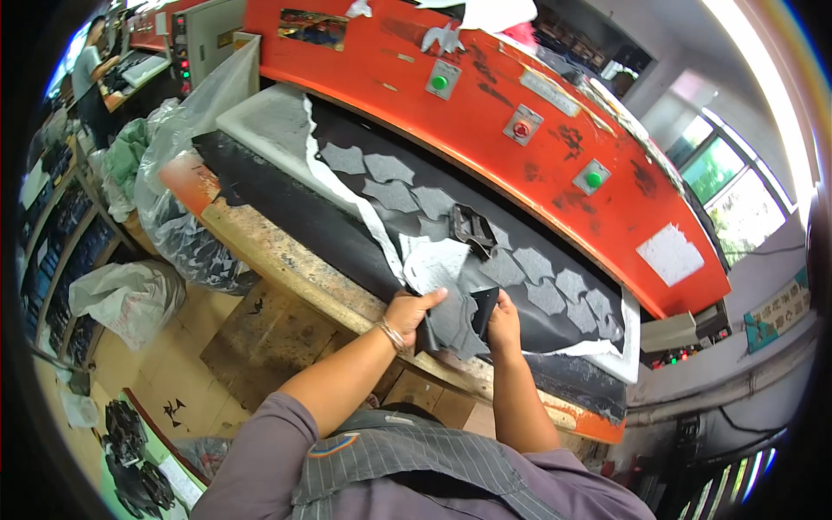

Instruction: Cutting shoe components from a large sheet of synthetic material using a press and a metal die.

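Both of my hands are at the front edge of the press bed, around a small bundle of grey cut pieces with black undersides. My left hand is closed on the bundle's left side, thumb on top. On the right side, my right hand pinches a dark flap of the bundle. Just beyond them, a pale grey scrap lies on the black sheet material. A black metal cutting die rests on the sheet, among several grey cut pieces.
An orange press beam with green and red buttons spans the back. Under the sheet is a white cutting board, with a worn ledge in front. Plastic bags stand at left. Another person works far left.
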### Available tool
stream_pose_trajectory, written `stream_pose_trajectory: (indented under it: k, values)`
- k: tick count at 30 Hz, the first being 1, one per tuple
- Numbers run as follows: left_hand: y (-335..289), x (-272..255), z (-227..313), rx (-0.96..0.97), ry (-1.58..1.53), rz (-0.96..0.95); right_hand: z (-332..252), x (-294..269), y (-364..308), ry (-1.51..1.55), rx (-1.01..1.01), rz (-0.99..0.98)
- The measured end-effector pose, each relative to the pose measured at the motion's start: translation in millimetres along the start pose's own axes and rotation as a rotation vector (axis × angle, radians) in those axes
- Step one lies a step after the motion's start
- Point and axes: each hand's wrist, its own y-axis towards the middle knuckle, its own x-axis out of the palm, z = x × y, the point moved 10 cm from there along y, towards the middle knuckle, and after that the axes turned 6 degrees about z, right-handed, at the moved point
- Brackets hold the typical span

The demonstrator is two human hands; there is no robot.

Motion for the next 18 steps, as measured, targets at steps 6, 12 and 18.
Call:
stream_pose_trajectory:
  k: [6,12,18]
  values:
    - [3,57,55,0.159,-0.092,-0.157,-95,64,-24,0.362,-0.464,-0.051]
    - [-45,14,122,0.253,-0.298,-0.211,-113,170,-30,0.272,-0.336,-0.412]
    - [-142,-122,140,0.524,-0.537,0.084,-67,323,-113,-0.085,-0.362,-0.872]
